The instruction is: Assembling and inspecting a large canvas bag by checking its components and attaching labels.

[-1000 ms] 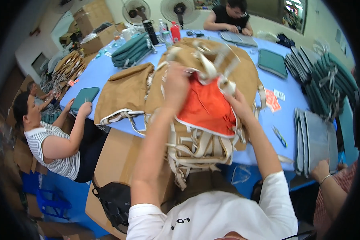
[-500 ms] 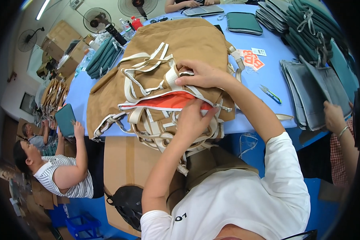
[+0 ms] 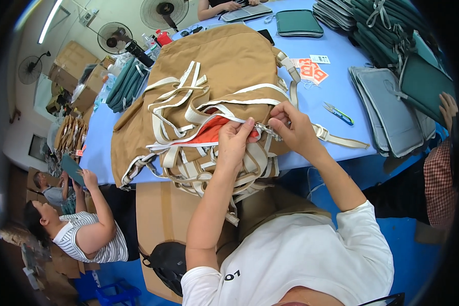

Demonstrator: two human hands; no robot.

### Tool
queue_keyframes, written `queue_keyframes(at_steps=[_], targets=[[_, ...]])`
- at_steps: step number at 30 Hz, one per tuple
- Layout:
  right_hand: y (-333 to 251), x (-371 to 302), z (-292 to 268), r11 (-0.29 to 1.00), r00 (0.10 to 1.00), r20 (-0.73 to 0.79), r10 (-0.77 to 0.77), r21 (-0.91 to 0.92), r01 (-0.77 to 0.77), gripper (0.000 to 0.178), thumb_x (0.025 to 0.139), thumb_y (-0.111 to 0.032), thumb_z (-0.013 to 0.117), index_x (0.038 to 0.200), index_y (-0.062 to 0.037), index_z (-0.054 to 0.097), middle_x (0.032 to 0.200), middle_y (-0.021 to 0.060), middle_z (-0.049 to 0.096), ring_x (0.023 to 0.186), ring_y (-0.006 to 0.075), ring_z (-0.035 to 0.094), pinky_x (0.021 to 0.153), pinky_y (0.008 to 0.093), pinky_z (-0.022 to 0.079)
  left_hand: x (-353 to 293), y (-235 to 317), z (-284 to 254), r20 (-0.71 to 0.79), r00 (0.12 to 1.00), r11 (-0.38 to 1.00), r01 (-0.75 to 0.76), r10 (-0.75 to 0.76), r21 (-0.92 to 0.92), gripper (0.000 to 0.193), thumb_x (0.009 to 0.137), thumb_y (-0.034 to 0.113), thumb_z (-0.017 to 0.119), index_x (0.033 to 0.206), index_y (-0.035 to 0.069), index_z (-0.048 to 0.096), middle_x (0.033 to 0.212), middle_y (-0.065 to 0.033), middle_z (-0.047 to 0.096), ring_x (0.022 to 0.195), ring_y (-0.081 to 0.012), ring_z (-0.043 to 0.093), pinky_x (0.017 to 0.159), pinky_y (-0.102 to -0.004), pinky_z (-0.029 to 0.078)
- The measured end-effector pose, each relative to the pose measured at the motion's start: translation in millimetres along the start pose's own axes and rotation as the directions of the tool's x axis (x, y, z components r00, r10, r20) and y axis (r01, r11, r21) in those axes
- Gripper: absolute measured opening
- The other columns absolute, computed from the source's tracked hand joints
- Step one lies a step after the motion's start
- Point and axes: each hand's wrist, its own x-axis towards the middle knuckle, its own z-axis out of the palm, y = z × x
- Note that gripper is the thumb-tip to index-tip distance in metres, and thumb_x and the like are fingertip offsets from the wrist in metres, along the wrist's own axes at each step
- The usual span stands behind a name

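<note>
A large tan canvas bag with white-trimmed straps lies before me on the blue-covered table. Its white-edged opening shows a bright orange lining. My left hand is closed, thumb and fingers pinching the edge at the right end of this opening. Just to its right, my right hand is closed with bent fingers at a whitish, knotted-looking strip on the same edge. The fingers partly hide the exact piece it grips. Bundled tan-and-white straps hang over the table's near edge.
Orange-and-white tags and thread snips lie to the right. Grey padded cases and green stacks stand beyond. Green cases are at the left. Co-workers sit left, right and across; a black bag rests on cardboard below.
My right hand has left the upper strap and come down to the opening's right end. My left hand has drawn out of the opening and pinches its edge. Less orange lining shows.
</note>
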Motion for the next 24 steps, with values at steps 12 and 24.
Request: queue_keyframes(at_steps=[12,24], targets=[[28,12,17,0.812,0.978,0.08,0.195,0.546,-0.207,0.02,0.08,-0.008,0.061,0.086,-0.0022,0.043,0.074,0.0046,0.056,0.065,0.0088,0.057,0.055,0.0206,0.047,-5,-12,1,-0.019,0.995,0.968,-0.099,0.097,-0.23,0.019,0.082,0.006,0.061,0.099,0.0,0.057,0.091,-0.0063,0.062,0.078,-0.0104,0.058,0.068,-0.0221,0.047],[34,16,27,0.825,0.987,0.021,0.157,0.547,-0.142,0.014,0.081,-0.003,0.057,0.083,-0.0035,0.043,0.066,0.0006,0.052,0.057,0.0062,0.052,0.05,0.0188,0.043,6,-10,-7,0.196,0.978,0.875,0.152,-0.067,-0.459,0.024,0.09,0.012,0.048,0.108,-0.003,0.049,0.103,-0.0107,0.057,0.094,-0.0158,0.055,0.082,-0.0298,0.045]])
